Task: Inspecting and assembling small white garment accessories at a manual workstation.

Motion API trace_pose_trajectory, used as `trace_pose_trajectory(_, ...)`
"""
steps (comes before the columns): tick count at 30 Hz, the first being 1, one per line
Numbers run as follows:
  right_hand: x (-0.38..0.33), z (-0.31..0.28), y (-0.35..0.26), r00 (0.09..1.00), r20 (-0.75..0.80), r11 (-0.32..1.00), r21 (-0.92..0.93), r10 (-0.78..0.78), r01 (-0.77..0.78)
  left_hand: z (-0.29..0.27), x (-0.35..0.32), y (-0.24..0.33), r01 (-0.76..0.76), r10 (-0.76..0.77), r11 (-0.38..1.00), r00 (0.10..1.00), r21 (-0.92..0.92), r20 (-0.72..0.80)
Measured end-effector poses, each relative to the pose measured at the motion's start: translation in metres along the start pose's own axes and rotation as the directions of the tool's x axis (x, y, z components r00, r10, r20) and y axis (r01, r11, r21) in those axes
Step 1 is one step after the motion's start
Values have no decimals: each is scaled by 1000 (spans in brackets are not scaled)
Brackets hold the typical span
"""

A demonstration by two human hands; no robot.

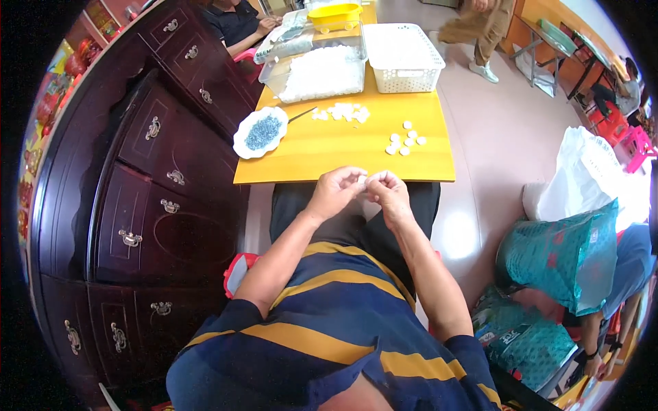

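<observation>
Both my hands meet over my lap, just off the near edge of the yellow table (pixel 329 156). My left hand (pixel 337 193) and my right hand (pixel 391 198) pinch a small white piece (pixel 363 181) between their fingertips; the fingers cover much of it. On the tabletop, several round white discs (pixel 408 139) lie to the right. Loose white pieces (pixel 345 112) are scattered farther back. At the left stands a white scalloped dish (pixel 241 142) holding many small dark blue-grey bits (pixel 263 131), with a thin dark stick (pixel 302 115) beside it.
A clear bin (pixel 273 81) full of white pieces and a white perforated basket (pixel 410 82) stand farther back, before a yellow tub (pixel 334 14). Dark wooden drawers (pixel 164 164) line the left. Teal bags (pixel 558 257) sit right. Other people are nearby.
</observation>
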State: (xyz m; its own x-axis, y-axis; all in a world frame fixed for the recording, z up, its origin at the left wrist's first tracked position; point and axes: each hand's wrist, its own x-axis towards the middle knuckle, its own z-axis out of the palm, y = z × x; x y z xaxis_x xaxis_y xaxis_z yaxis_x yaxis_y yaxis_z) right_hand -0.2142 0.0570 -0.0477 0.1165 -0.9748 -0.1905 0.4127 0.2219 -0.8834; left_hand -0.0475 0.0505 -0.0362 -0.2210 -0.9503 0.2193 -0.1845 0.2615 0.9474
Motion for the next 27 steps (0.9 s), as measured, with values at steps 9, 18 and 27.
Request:
trace_pose_trajectory(9, 11, -14, 16, 998, -35, 999, -1, 53, -53, -6, 60, -6, -105, 55, 758, 994, 644, 97)
trace_pose_trajectory(18, 11, -11, 17, 999, 20, 998, -35, 50, -49, -21, 114, -51, -69, 187, 831, 969, 553, -161)
trace_pose_trajectory(27, 11, -8, 19, 998, 20, 998, -27, 54, -53, -40, 140, -60, -41, 182, 734, 974, 678, -138)
